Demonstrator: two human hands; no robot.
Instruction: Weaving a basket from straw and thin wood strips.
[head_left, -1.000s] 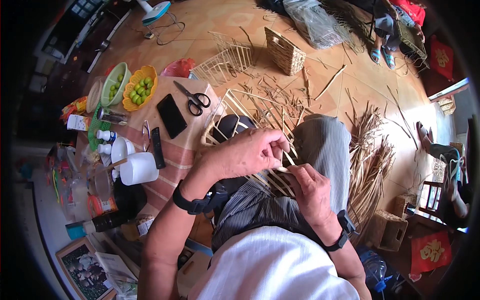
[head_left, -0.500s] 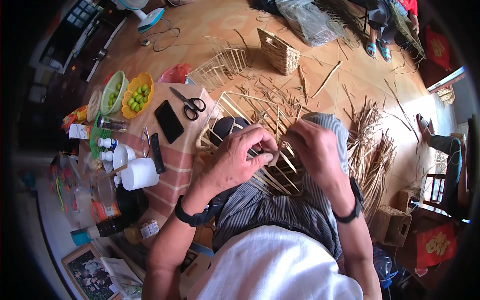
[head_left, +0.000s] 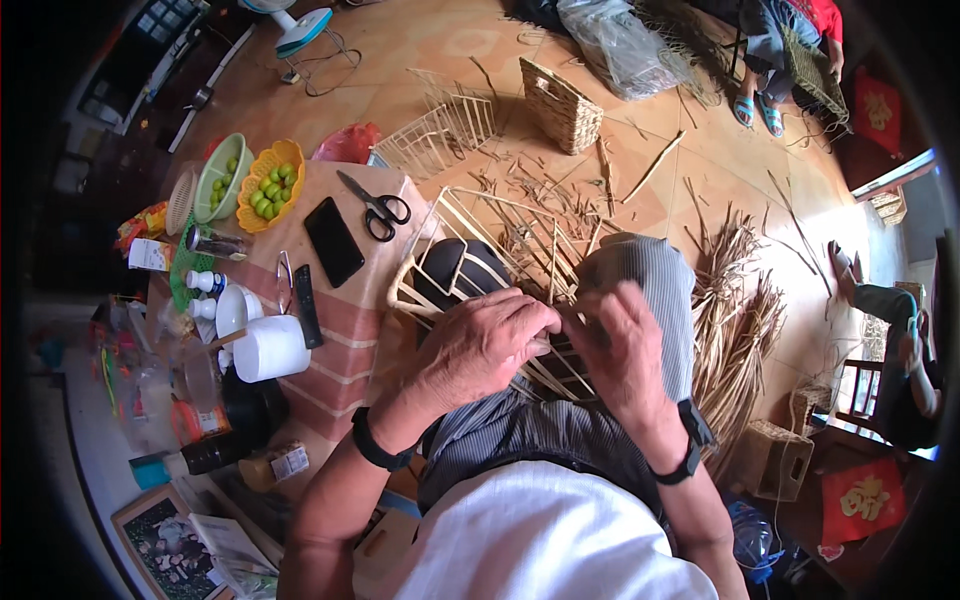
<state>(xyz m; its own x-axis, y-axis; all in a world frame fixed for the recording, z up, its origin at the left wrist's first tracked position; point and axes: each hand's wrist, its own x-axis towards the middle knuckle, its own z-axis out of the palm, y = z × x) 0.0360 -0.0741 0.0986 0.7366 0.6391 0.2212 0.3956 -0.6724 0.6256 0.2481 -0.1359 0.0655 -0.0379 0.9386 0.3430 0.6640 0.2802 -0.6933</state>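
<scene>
A pale open basket frame [head_left: 459,262] of thin bars rests across my lap, over my striped trouser legs. My left hand [head_left: 490,338] is closed at the frame's near side, thumb and fingers pinched together. Close beside it, my right hand [head_left: 622,345] is blurred by motion, its fingers bent in toward the left fingertips. What lies between the two hands is too small and too covered to make out; it may be a thin strand. Each wrist wears a black band.
On the table at left lie black scissors [head_left: 376,207], a phone [head_left: 334,242], a yellow bowl of green fruit [head_left: 271,187] and a white container [head_left: 272,349]. A woven basket [head_left: 560,107] and another bar frame [head_left: 440,128] stand on the floor. Bundled dry stalks [head_left: 738,330] lie right; a person [head_left: 790,50] sits far right.
My left hand has turned over more, its back now upward. The right hand has moved slightly down and left. The frame has shifted a little left.
</scene>
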